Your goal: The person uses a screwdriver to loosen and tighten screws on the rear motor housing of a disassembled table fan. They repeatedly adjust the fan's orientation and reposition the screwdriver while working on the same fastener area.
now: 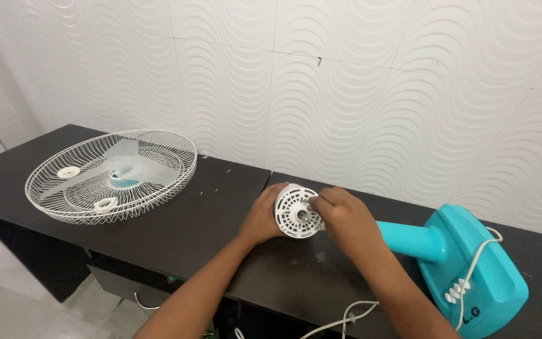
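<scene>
Left hand (260, 220) cups white motor housing (296, 211); right hand (344, 220) fingertips pinch its centre shaft. Teal fan base (472, 267) beside.

You have one wire fan guard (111, 176), one translucent fan blade (123, 164) lying in it, one white motor housing (297, 211), one turquoise fan base (472, 270), one white cord (346, 317), and two hands.

Both bare forearms reach in from the bottom edge, angled up toward the middle. The left hand (260, 221) is cupped, palm turned inward, fingers curled round out of sight. The right hand (345, 221) sits just beside it, knuckles up, wrist bent, fingertips (314, 202) pinched together.
</scene>
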